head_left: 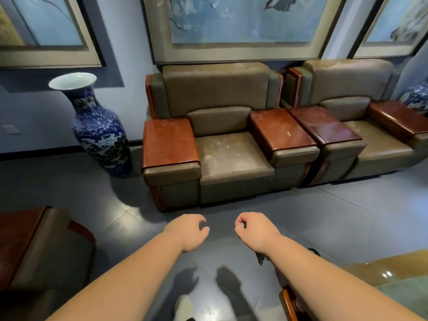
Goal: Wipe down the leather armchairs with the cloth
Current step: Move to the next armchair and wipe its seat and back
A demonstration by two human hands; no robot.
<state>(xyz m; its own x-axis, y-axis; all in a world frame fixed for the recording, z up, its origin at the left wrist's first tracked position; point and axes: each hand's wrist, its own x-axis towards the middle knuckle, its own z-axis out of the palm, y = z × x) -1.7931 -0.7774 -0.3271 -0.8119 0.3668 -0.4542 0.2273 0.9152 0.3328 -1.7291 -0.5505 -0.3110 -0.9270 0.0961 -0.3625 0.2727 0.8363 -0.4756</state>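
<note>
Standing on dark tiled floor [347,216] w/ both arms stretched fwd, hands low over bare tiles. Far left of the hands: corner of a near chair [34,246], wood-topped arm, edge close to the left forearm. Up-left of the left hand, a tall blue-white vase [99,133] stands on the floor, just beside the left armchair's arm. Left hand [187,232]: fingers loosely curled, holding nothing. Right hand [254,230]: fingers curled in, thumb against forefinger; can't tell if anything is pinched. No cloth visible in either hand.

Straight ahead, beyond both hands, the left armchair [231,156] sits against the wall, seat smudged w/ pale marks, open tile strip between its front edge and the hands. Up-right of the right hand, the right armchair [375,140] touches the first, arm to arm. Second vase [416,93] partly seen past it. Under the right forearm, a glossy table edge [398,269].

Framed paintings [243,26] hang above the chairs.
</note>
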